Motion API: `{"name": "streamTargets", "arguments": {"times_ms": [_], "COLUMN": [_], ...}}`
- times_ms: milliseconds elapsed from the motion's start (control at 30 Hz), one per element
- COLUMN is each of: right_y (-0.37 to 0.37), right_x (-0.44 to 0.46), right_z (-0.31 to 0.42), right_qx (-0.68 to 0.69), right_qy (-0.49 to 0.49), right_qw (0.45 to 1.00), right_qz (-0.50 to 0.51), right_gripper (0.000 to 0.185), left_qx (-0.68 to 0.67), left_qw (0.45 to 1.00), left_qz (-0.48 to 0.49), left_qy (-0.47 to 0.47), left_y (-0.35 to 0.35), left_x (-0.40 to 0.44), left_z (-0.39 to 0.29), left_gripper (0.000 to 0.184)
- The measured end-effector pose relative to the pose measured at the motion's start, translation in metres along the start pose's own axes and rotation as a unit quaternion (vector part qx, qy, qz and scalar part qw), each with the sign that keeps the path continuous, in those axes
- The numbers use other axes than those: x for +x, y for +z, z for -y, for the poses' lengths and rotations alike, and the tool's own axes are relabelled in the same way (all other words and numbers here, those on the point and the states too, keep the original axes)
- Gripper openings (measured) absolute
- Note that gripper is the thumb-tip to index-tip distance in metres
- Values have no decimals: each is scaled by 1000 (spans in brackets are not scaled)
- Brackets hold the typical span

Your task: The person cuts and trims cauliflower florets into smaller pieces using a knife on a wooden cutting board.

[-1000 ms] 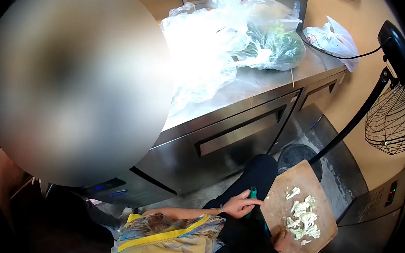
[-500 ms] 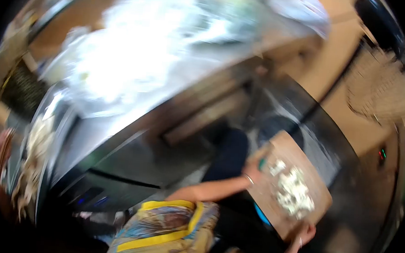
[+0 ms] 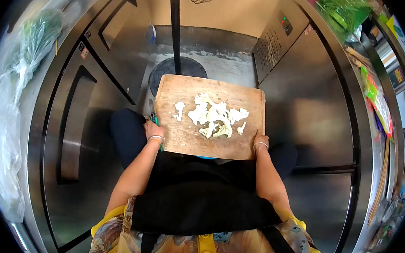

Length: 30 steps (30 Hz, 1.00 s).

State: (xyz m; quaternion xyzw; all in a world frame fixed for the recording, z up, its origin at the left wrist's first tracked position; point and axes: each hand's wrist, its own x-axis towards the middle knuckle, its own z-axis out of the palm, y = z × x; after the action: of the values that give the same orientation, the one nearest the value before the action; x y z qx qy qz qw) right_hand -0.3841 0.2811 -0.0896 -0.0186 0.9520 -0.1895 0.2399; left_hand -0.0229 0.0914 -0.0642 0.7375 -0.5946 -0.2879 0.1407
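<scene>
A wooden cutting board (image 3: 182, 144) lies level over my lap, with cut cauliflower florets (image 3: 216, 113) heaped on its middle. One small cauliflower piece (image 3: 179, 111) sits apart on the left side. My left hand (image 3: 153, 129) is closed on the board's left edge. A green-handled tool (image 3: 154, 119) is also in that hand; its kind is hidden by the fingers. On the right edge of the board, my right hand (image 3: 262, 141) grips with the fingers curled underneath.
Steel refrigerator doors stand on the left (image 3: 96, 133) and right (image 3: 316, 111). Beyond the board are a round black lid (image 3: 192, 67) on the floor and an upright black pole (image 3: 175, 30). Plastic-bagged greens (image 3: 42, 33) rest on the left counter; packets (image 3: 376, 98) lie on the right one.
My view has swung from the left counter to straight down over the board. Both hands still hold the board by its sides, and the cauliflower is still on it.
</scene>
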Motion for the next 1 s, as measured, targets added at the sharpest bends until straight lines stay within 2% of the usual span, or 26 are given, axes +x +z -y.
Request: {"name": "streamTargets", "arguments": {"times_ms": [100, 167, 233, 267, 300, 333, 367, 400, 433, 467, 500, 533, 567, 633, 700, 767, 833, 900, 1000], "right_y": [-6, -2, 5, 9, 11, 10, 9, 7, 4, 4, 24, 25, 24, 29, 34, 37, 39, 38, 29], "right_x": [-13, -19, -18, -25, -20, -22, -25, -26, -28, -32, -27, -36, -48, -64, -76, -80, -84, -86, -93], "right_z": [25, 30, 36, 33, 29, 28, 28, 28, 24, 22, 14, 13, 15, 18, 24, 30, 33, 32, 33], "right_qx": [-7, -18, -104, -113, -66, -51, -37, -37, -15, 4, -27, -17, -6, 2, 22, 59, 53, 116, 121], "right_qy": [5, 5, -67, -88, -63, -74, -87, -83, -133, -183, -242, -286, -331, -387, -397, -442, -463, -472, -510], "right_qw": [1000, 1000, 991, 987, 992, 991, 990, 990, 984, 975, 942, 932, 918, 904, 904, 891, 880, 868, 844], "right_qz": [-15, -16, -54, -66, -92, -99, -105, -110, -121, -129, -229, -225, -217, -182, -157, -85, -92, -100, -119], "right_gripper": [69, 72, 71, 68, 64, 62, 60, 60, 57, 54, 45, 41, 37, 34, 34, 31, 30, 28, 27], "left_qx": [30, 36, 44, 32, 11, 17, -5, -64, -124, -205, -282, -398, -413, -472, -436, -388, -373, -319, -296], "left_qw": [999, 996, 995, 998, 999, 988, 972, 969, 962, 956, 937, 897, 893, 866, 888, 914, 921, 938, 945], "left_qz": [15, 64, 69, 53, 37, -62, -88, -68, -46, 33, 110, 85, 105, 80, 72, 69, 108, 135, 136], "left_qy": [-2, -52, -52, -17, 16, 139, 216, 229, 239, 208, 174, 170, 146, 145, 127, 98, 38, 23, 44], "left_y": [-13, -25, -20, -19, -13, 5, 5, 8, 5, 3, 2, 10, -6, -15, -16, -10, -1, 0, 24], "left_x": [3, -4, 4, 0, -8, -10, -21, -34, -53, -59, -61, -59, -63, -62, -55, -50, -44, -45, -38], "left_z": [-19, -29, -26, -23, -22, -6, -7, -8, -16, -16, -14, -8, -16, -23, -21, -17, -12, -18, -13], "left_gripper": [49, 47, 45, 45, 45, 43, 41, 38, 36, 34, 33, 29, 24, 18, 16, 17, 23, 20, 17]}}
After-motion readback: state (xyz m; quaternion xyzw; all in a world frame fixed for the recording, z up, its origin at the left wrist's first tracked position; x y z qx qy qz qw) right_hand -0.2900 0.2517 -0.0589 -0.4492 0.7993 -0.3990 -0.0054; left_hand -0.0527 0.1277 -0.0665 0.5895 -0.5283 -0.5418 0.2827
